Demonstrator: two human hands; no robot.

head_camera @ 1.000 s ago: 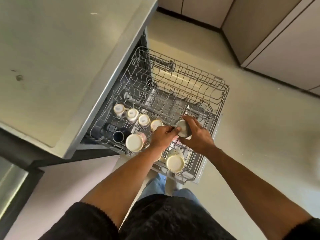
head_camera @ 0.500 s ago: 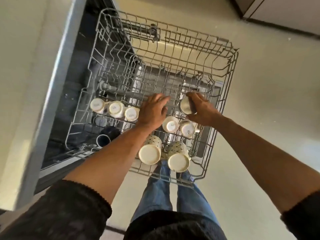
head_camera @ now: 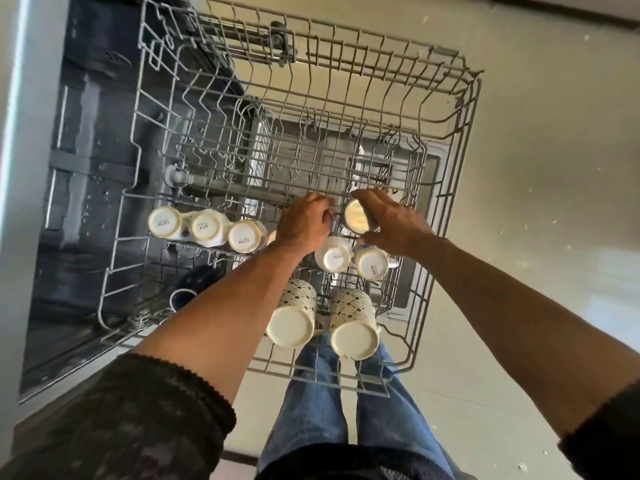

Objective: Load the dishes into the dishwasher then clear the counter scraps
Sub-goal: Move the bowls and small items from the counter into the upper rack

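Seen from the head camera, a wire dishwasher rack [head_camera: 446, 109] is pulled out over the floor, with the open dishwasher tub [head_camera: 86, 174] to its left. The right hand [head_camera: 389, 221] curls its fingers and thumb round a small steel cup [head_camera: 356, 215], which sits above the rack's middle row. The cup lies tilted, its long axis running roughly away from the camera and its shiny round base turned up toward the viewer. The left hand [head_camera: 304, 223] is beside it, fingers bent down at the rack wires just left of the cup; whether it pinches a wire or only rests there cannot be told.

Three white cups [head_camera: 206, 227] stand upside down in a row on the left, printed bases up. Two more white cups [head_camera: 351, 258] sit inverted just below the hands. Nearer the rack's front edge, two patterned mugs [head_camera: 323, 322] stand side by side, bases up. A dark blue mug [head_camera: 194, 284] lies on its side at the lower left, mouth toward the camera.
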